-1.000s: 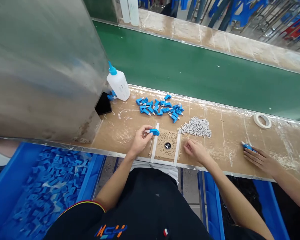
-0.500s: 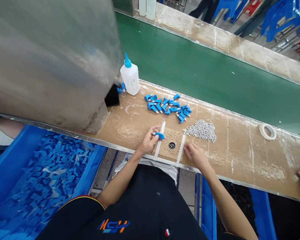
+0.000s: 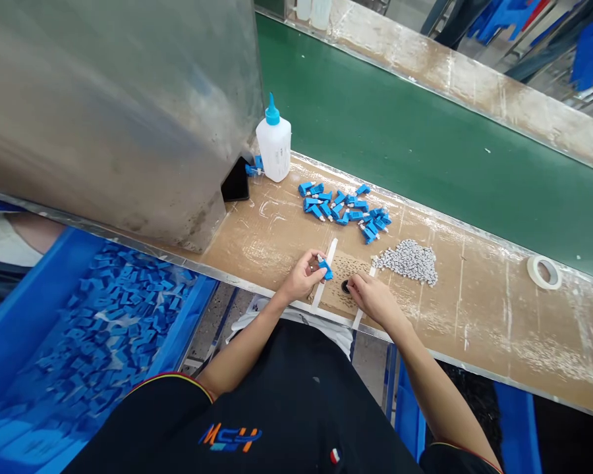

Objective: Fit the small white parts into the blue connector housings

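My left hand (image 3: 301, 280) is closed on a small blue plastic piece (image 3: 327, 268), gripped between thumb and fingers, with a whitish tip at its upper end. My right hand (image 3: 375, 299) is pinched, its fingertips right at a small round black piece (image 3: 344, 286). Whether anything sits between those fingertips is hidden. Beneath both hands lies a brown patch (image 3: 340, 263) covered in small dark marks, bordered by a left white strip (image 3: 325, 273) and a right white strip. Beyond my right hand is a heap of small grey pieces (image 3: 411, 260).
Several blue pieces (image 3: 356, 215) lie farther back. At the metal wall (image 3: 128, 131) stand a white bottle (image 3: 275, 148) and a dark flat object (image 3: 236, 181). A tape roll (image 3: 544, 272) lies right; a green belt (image 3: 425, 131) runs behind. Lower left, a blue bin (image 3: 175, 322) holds blue pieces.
My right hand has moved left, from beside the right white strip to the round black piece. The blue piece in my left hand has tilted. The whole view has shifted slightly.
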A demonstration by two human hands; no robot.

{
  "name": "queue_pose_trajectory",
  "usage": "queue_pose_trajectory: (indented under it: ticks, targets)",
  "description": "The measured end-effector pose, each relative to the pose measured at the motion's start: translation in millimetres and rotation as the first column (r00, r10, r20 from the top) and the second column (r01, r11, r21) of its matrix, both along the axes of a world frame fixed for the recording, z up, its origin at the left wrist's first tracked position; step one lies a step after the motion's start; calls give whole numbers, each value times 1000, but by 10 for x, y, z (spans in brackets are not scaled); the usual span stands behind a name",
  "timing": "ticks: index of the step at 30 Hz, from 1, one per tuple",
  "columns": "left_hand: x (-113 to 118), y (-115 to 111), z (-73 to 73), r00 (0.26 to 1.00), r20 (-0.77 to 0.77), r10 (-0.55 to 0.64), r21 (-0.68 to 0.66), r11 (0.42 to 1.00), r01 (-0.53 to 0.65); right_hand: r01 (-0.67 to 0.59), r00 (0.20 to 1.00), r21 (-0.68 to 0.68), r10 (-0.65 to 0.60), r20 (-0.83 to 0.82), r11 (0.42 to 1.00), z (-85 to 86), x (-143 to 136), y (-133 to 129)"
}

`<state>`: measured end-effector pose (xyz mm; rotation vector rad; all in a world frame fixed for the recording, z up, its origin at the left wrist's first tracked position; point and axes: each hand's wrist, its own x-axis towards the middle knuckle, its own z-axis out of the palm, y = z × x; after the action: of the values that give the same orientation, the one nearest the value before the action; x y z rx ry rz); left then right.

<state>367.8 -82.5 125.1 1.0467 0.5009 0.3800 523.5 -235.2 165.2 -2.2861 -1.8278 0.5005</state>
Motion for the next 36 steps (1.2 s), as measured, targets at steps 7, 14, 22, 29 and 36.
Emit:
queue_pose_trajectory:
  ticks: [7, 14, 22, 29, 36]
  targets:
    - [18, -16, -16, 1000, 16, 10, -45, 999, -9, -23, 998, -60, 27, 58, 998, -4, -41, 78]
    - [-35, -56, -42, 999, 51, -4, -86, 996, 9, 16, 999, 22, -15, -35, 1000, 97, 24, 63]
    - [-132, -154, -79, 991, 122, -48, -104, 993, 61, 446, 814, 258, -268, -516, 857, 176, -277, 42]
    - [-120, -146, -132, 986, 150, -75, -71, 994, 86, 682, 495, 148, -302, -815, 716, 66, -559, 191]
    - [-125, -140, -159, 986, 151, -71, -55, 995, 80, 640, 644, 276, -305, -702, 717, 32, -670, 260]
